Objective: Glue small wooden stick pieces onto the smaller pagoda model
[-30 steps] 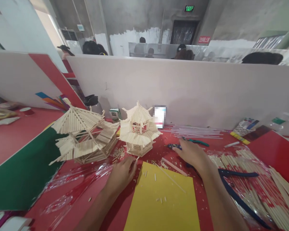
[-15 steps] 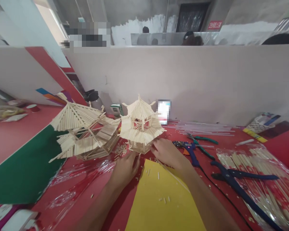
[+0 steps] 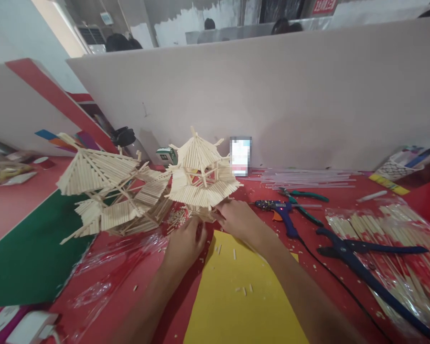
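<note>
A small pavilion model of pale wooden sticks (image 3: 204, 191), with two tiers of roof, stands in front of me, leaning a little to the left. My right hand (image 3: 238, 220) is closed at the lower right of its base, fingertips partly hidden under the lower roof. Low at the front of the base is my left hand (image 3: 188, 241), its fingers curled against the bottom edge; their exact grip is hidden. To the left sits a larger stick pavilion (image 3: 118, 196). Below my hands lies a yellow sheet (image 3: 232, 291) with several stick offcuts on it.
A blue glue gun (image 3: 281, 212) lies right of my right hand, its cord trailing forward. Beyond are green-handled pliers (image 3: 306, 208), a large blue-handled cutter (image 3: 358, 265) and bagged sticks (image 3: 412, 248). A phone (image 3: 241, 156) leans on the partition (image 3: 272, 95). Stick scraps (image 3: 177, 217) lie between the models.
The view has tipped downward and shifted slightly right. The small pavilion has tilted a little to the left, with both hands staying at its base.
</note>
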### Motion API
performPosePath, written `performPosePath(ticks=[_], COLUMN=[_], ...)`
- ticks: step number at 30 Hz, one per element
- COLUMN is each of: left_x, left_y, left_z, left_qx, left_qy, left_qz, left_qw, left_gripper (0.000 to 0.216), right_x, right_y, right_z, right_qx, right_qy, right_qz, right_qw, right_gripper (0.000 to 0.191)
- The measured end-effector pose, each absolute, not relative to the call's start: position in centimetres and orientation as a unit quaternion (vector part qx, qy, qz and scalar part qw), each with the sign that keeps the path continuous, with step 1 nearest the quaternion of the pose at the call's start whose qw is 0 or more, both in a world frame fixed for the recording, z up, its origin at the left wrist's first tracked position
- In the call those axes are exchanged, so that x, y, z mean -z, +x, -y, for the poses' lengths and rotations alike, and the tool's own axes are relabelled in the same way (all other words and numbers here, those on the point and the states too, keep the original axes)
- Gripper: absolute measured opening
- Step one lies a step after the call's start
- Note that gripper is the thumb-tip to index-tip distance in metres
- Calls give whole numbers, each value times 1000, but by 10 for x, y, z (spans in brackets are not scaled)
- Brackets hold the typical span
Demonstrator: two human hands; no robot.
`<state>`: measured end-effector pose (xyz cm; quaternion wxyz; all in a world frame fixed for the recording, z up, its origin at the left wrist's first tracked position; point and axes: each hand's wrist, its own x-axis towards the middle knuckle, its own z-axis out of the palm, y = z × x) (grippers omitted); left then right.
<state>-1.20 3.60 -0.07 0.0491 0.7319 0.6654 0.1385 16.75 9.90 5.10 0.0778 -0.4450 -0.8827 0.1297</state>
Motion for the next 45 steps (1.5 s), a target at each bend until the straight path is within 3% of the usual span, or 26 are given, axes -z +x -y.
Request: performPosePath(ticks=[45], left_x=[4], left_y=[-12], left_z=[-36], left_qx=[-224], left_qy=[747], left_qz=[-626], left_qw=[21], left_gripper=[10], right_x=[-37], right_y=[171], right_z=[-105], right_qx=[-144], right_qy=[-425], right_qz=[885], right_qw=[124], right_gripper=[24])
